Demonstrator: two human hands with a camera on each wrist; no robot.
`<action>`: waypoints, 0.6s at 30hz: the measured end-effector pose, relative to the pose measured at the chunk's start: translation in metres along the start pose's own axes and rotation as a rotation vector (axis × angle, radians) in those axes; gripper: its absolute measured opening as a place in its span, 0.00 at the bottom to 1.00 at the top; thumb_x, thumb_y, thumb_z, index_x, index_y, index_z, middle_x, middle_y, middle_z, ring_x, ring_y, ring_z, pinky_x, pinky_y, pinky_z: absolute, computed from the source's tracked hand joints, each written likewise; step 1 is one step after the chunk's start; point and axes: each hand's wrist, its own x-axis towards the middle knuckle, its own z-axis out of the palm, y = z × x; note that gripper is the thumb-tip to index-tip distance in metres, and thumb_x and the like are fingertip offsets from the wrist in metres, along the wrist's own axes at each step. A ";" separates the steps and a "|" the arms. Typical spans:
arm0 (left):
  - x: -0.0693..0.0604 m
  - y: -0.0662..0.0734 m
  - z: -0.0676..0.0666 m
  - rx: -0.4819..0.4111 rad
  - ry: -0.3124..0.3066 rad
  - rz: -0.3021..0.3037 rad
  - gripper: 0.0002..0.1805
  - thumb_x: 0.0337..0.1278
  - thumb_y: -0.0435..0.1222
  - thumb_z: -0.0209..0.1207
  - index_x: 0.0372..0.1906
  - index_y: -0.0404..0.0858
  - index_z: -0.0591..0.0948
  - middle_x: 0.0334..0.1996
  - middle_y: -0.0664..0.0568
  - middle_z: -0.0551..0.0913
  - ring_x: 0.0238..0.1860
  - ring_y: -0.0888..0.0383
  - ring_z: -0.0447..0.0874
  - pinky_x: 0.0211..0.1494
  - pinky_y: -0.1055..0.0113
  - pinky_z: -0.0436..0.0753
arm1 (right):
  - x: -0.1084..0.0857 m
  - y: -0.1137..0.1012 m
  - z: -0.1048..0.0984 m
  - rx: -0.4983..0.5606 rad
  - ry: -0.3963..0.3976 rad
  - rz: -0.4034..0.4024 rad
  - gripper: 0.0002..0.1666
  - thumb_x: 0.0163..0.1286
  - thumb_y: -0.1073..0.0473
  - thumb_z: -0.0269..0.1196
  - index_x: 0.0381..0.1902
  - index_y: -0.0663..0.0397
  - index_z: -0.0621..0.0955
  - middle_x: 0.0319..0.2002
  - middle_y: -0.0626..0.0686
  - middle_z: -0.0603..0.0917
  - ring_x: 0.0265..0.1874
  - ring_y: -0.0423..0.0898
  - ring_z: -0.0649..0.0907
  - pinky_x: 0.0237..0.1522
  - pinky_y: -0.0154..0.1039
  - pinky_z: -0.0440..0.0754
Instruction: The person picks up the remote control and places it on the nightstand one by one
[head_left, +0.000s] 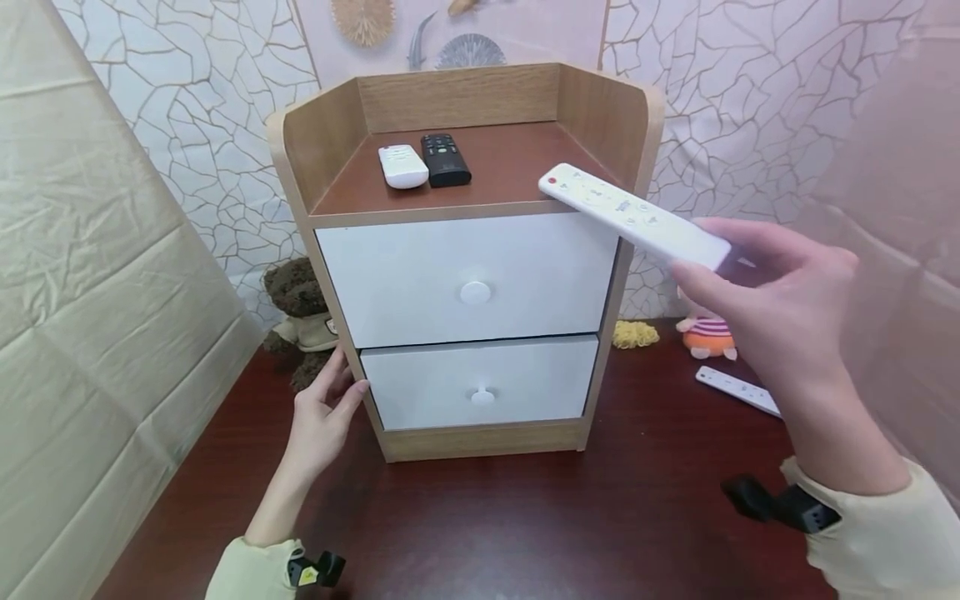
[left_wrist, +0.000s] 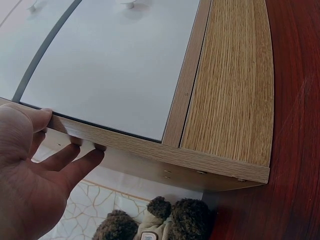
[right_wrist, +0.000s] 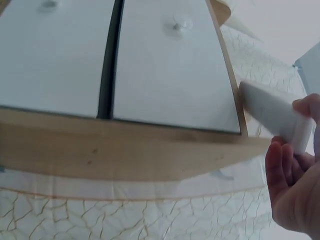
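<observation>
My right hand (head_left: 787, 300) pinches the near end of a white remote control (head_left: 633, 212) between thumb and fingers. The far end, with its red button, is at the right front edge of the cabinet top; whether it touches cannot be told. In the right wrist view the held remote (right_wrist: 275, 110) looks blurred. My left hand (head_left: 322, 417) grips the left side edge of the small cabinet (head_left: 483, 446). In the left wrist view its thumb (left_wrist: 41, 119) lies on the front edge and its fingers bend against the side panel. A short white remote (head_left: 403, 167) and a black remote (head_left: 445, 160) lie on the cabinet top.
Both white drawers (head_left: 420, 275) are closed. A brown teddy bear (head_left: 296, 292) sits behind the cabinet's left side. On the right are a yellow fuzzy item (head_left: 635, 334), a plush toy (head_left: 708, 337) and another white remote (head_left: 738, 390), all on the dark red table (head_left: 487, 525).
</observation>
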 end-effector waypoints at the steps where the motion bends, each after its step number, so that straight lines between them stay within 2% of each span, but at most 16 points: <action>1: 0.000 0.000 0.000 -0.002 0.000 0.002 0.36 0.70 0.24 0.60 0.79 0.31 0.61 0.64 0.31 0.77 0.60 0.42 0.79 0.52 0.80 0.78 | 0.001 -0.002 0.004 -0.032 -0.003 -0.008 0.23 0.53 0.70 0.79 0.49 0.59 0.90 0.30 0.46 0.89 0.19 0.39 0.84 0.18 0.30 0.81; 4: 0.000 0.000 0.000 -0.011 -0.001 0.006 0.36 0.70 0.24 0.60 0.79 0.32 0.61 0.63 0.32 0.77 0.60 0.47 0.80 0.52 0.80 0.78 | 0.006 -0.010 0.016 -0.162 0.005 -0.054 0.21 0.55 0.65 0.78 0.49 0.54 0.91 0.27 0.39 0.87 0.20 0.38 0.82 0.21 0.26 0.79; 8: 0.000 -0.002 0.000 -0.017 -0.001 0.009 0.36 0.70 0.24 0.60 0.79 0.33 0.62 0.63 0.33 0.78 0.59 0.58 0.80 0.52 0.79 0.79 | 0.013 -0.019 0.029 -0.213 0.003 -0.060 0.21 0.55 0.60 0.79 0.49 0.52 0.91 0.23 0.39 0.84 0.20 0.39 0.79 0.19 0.26 0.72; 10: 0.000 -0.002 0.000 -0.016 0.001 0.010 0.36 0.69 0.24 0.60 0.79 0.33 0.62 0.63 0.33 0.78 0.58 0.60 0.80 0.52 0.78 0.79 | 0.019 -0.023 0.034 -0.226 -0.005 -0.063 0.21 0.55 0.58 0.79 0.49 0.52 0.91 0.22 0.39 0.84 0.20 0.39 0.78 0.18 0.27 0.70; 18: -0.001 -0.002 -0.001 -0.037 0.009 0.011 0.36 0.69 0.23 0.60 0.78 0.32 0.62 0.64 0.33 0.77 0.60 0.39 0.79 0.52 0.79 0.79 | 0.034 -0.030 0.057 -0.233 -0.004 -0.105 0.19 0.55 0.56 0.77 0.46 0.54 0.92 0.22 0.38 0.84 0.22 0.39 0.80 0.22 0.29 0.73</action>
